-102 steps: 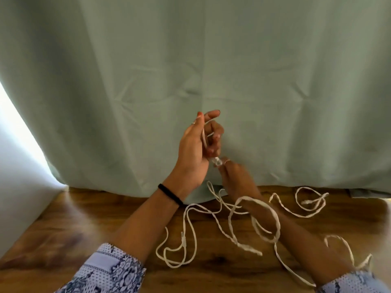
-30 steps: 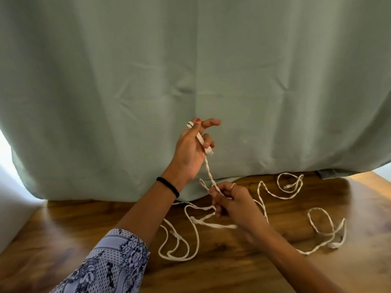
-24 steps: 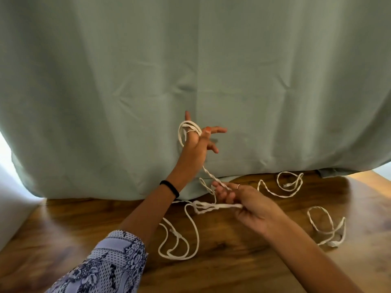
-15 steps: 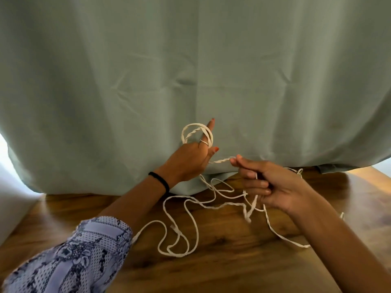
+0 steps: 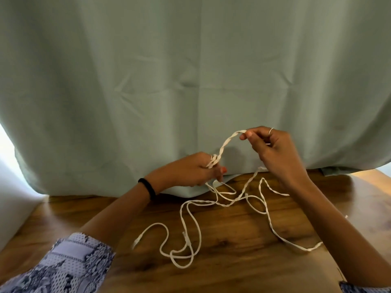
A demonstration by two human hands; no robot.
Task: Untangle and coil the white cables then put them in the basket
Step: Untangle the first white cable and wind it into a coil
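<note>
White cables (image 5: 191,216) lie in loose tangled loops on the wooden table (image 5: 232,269). My left hand (image 5: 190,171) is low above the table's far edge, with a few turns of cable wound round its fingers. A twisted length arcs up from there to my right hand (image 5: 273,149), which pinches it between thumb and fingertips, higher and to the right. The remaining cable trails down under my right forearm and out to the right. No basket is in view.
A pale green curtain (image 5: 190,81) hangs right behind the table and fills the background. A white wall (image 5: 12,204) borders the table on the left. My patterned sleeves sit at the bottom corners.
My left hand has dropped lower with the coil on its fingers. My right hand has lifted up and right, drawing a twisted length of cable into an arc.
</note>
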